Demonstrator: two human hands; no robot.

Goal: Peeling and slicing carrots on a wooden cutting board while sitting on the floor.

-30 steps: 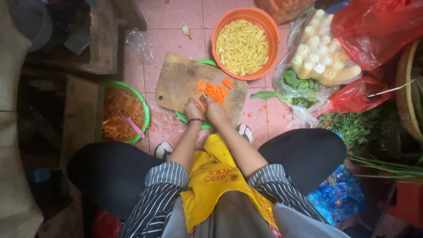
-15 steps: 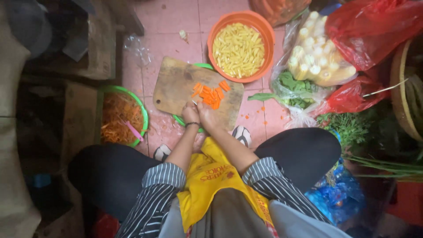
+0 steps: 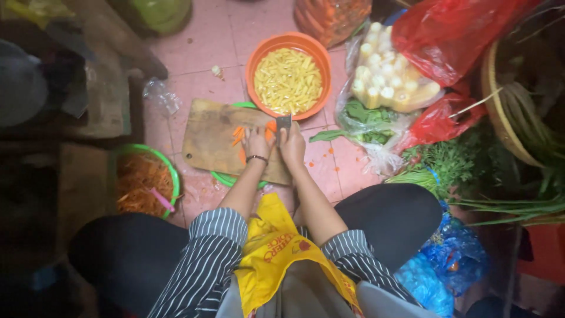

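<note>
A wooden cutting board (image 3: 207, 136) lies on the pink tiled floor, resting over a green bowl (image 3: 225, 179). Orange carrot pieces (image 3: 238, 134) lie on the board. My left hand (image 3: 257, 141) presses down on the carrot pieces, a dark band on its wrist. My right hand (image 3: 292, 145) grips a knife whose grey blade (image 3: 283, 122) stands upright just past the fingers, right of the carrot. The two hands are side by side, almost touching.
An orange bowl of yellow cut sticks (image 3: 288, 79) sits beyond the board. A green bowl of carrot peelings (image 3: 143, 184) is at left. Plastic bags of baby corn (image 3: 385, 76) and greens (image 3: 365, 121), herbs (image 3: 453, 162) and a woven basket (image 3: 500, 112) crowd the right.
The view has shifted, so board and bowls sit lower and further right in the frame. Both hands stay together at the carrot on the board, and the knife blade now shows upright above them.
</note>
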